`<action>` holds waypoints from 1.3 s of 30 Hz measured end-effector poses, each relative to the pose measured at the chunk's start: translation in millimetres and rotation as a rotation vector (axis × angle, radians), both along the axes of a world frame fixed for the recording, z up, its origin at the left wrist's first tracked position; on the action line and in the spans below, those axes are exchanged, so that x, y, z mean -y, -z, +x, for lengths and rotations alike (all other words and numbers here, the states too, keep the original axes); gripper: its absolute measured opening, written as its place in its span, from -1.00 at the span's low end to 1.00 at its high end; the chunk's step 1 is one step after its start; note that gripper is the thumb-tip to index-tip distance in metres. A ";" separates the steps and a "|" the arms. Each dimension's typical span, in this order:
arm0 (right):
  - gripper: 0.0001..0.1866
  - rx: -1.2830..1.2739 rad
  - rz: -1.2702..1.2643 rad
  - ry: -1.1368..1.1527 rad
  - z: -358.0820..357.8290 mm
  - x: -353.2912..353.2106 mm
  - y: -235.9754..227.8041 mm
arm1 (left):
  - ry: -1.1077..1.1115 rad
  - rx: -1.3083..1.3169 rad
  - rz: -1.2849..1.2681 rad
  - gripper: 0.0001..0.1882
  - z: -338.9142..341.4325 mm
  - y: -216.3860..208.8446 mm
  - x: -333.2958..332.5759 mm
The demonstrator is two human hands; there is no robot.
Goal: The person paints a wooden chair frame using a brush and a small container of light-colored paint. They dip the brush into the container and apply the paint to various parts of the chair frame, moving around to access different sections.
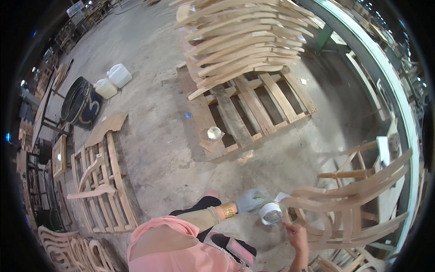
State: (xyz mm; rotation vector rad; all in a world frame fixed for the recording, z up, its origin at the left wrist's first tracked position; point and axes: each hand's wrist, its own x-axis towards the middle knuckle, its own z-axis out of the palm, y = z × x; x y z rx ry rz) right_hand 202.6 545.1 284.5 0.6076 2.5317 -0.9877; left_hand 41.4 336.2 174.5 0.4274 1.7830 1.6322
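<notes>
My left hand (pixel 249 201) wears a grey glove, and its fingers close at the rim of a small white tub (pixel 270 214) with greyish contents. Bare, my right hand (pixel 297 235) is just right of the tub, fingers pinched together toward its edge; what they hold is too small to make out. Directly beyond the hands stands a curved wooden chair frame (pixel 344 204), its rounded end close to the tub. A small white piece (pixel 282 197) shows between the glove and the frame.
Ahead, a wooden pallet (pixel 235 122) carries stacked curved wooden parts (pixel 249 41) and another white tub (pixel 214 133). At left lie a second pallet (pixel 104 181) with loose parts, a black bin (pixel 81 104) and white jugs (pixel 118 75). A pale green metal beam (pixel 385 72) runs along the right.
</notes>
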 end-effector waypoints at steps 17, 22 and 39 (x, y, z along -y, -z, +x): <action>-0.51 -0.128 0.095 -0.218 -134.6 166.5 -208.6 | -0.291 0.229 0.168 -0.63 -108.0 -194.5 148.9; -0.56 -0.118 0.178 -0.199 -106.6 180.4 -236.2 | -0.267 0.612 0.379 -0.74 -87.8 -221.6 154.1; -0.59 -0.201 0.258 0.522 82.6 340.5 -304.1 | 0.566 0.202 0.294 -0.56 -1.8 -306.8 172.6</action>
